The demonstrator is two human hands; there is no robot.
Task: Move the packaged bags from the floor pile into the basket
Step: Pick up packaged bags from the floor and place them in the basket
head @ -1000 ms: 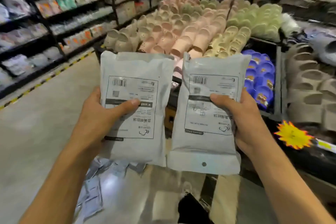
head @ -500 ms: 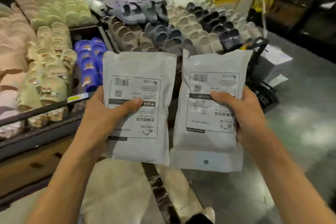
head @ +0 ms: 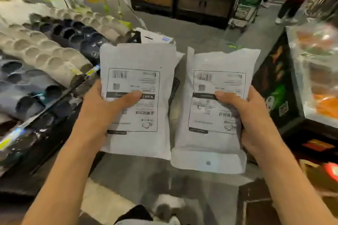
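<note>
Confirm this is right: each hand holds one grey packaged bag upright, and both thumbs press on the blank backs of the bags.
Not the backs. The head view shows the left hand and right hand thumbs pressing the printed label fronts of the left bag and right bag.

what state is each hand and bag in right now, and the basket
left hand: grips the left bag, thumb across its label
right hand: grips the right bag, thumb on its label
left bag: sealed, held upright off the floor
right bag: sealed, held upright beside the left bag
basket: mostly hidden behind the bags
</note>
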